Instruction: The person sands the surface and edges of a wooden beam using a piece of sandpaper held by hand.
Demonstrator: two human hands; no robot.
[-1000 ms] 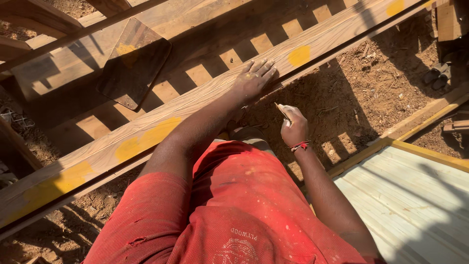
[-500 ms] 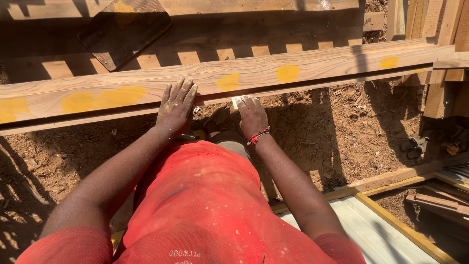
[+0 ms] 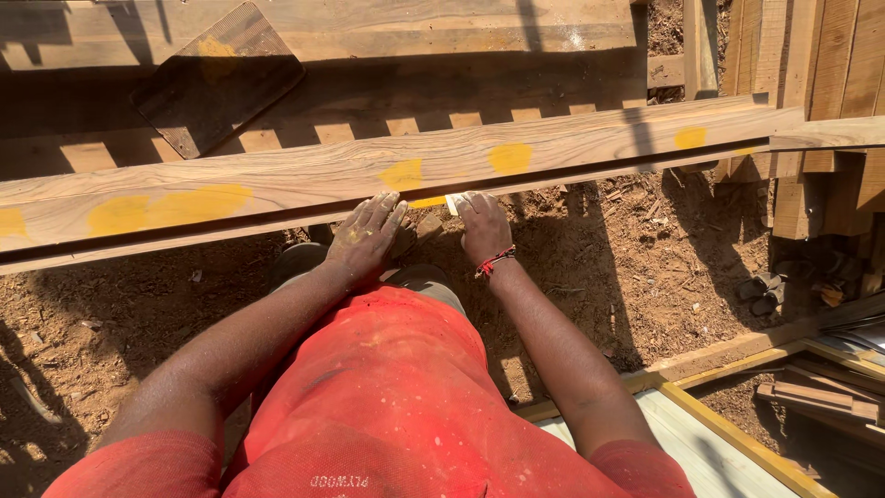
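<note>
A long wooden plank (image 3: 304,180) with several yellow filler patches lies across the view above bare dirt. My left hand (image 3: 367,232) rests with fingers spread against the plank's near edge, smeared with yellow. My right hand (image 3: 483,224), with a red thread bracelet at the wrist, presses a small flat scraper (image 3: 454,203) against the plank's lower edge beside a yellow patch (image 3: 404,175). A red shirt covers my body below.
A dark flat board (image 3: 217,78) with a yellow smear lies on wider planks (image 3: 442,28) behind. Stacked timber (image 3: 820,83) stands at the right. A pale panel with a yellow frame (image 3: 737,433) is at the lower right. Sandals (image 3: 763,288) lie on the dirt.
My left hand slid off the plank's top face down to its near edge and moved right, closer to my right hand. The right hand stays at the edge with the scraper. The view shifted slightly.
</note>
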